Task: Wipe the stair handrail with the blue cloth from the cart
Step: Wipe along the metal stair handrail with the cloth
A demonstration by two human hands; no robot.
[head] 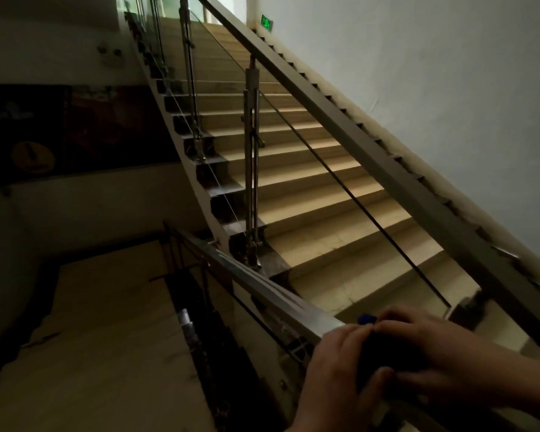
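The metal handrail (262,285) of the lower flight runs from the middle left down to the bottom right, where both my hands meet on it. The blue cloth (387,353) is bunched dark between them, with a bright blue corner showing at its top. My left hand (337,372) grips the cloth from the left side over the rail. My right hand (434,353) covers it from the right. A second handrail (371,145) climbs along the upper flight toward the top left. No cart is in view.
Beige steps (309,194) rise ahead behind glass panels and steel posts (251,169). A white wall (434,73) with a green exit sign (266,22) stands at right. A landing floor (100,338) and a dark stairwell gap lie at lower left.
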